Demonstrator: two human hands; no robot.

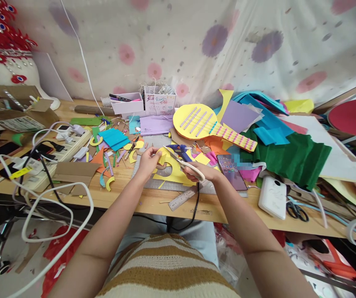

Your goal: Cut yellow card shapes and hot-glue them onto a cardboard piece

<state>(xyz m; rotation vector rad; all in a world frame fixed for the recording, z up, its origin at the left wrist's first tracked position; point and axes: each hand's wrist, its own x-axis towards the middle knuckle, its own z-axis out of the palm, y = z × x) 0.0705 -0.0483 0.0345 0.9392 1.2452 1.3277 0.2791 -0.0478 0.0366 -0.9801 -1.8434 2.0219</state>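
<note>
My left hand (148, 162) pinches a small yellow piece of craft sheet (164, 156) between thumb and fingers. My right hand (205, 171) is wrapped round the pale handles of a pair of scissors (194, 167), whose blades point left to the yellow piece. Whether the blades touch it is too small to tell. Under both hands lies a yellow sheet (178, 177) with a rounded hole cut from it, on a grey cutting mat (156, 183). Just behind the scissors rests a blue glue gun (182, 152). A metal ruler (181, 199) lies near the table's front edge.
A yellow guitar-shaped craft (193, 120) lies behind my hands. A phone (232, 171), a white power bank (273, 196) and black-handled scissors (297, 211) are to the right. Left are colourful scraps, a blue folded piece (114, 139) and a power strip (56, 159) with tangled cables.
</note>
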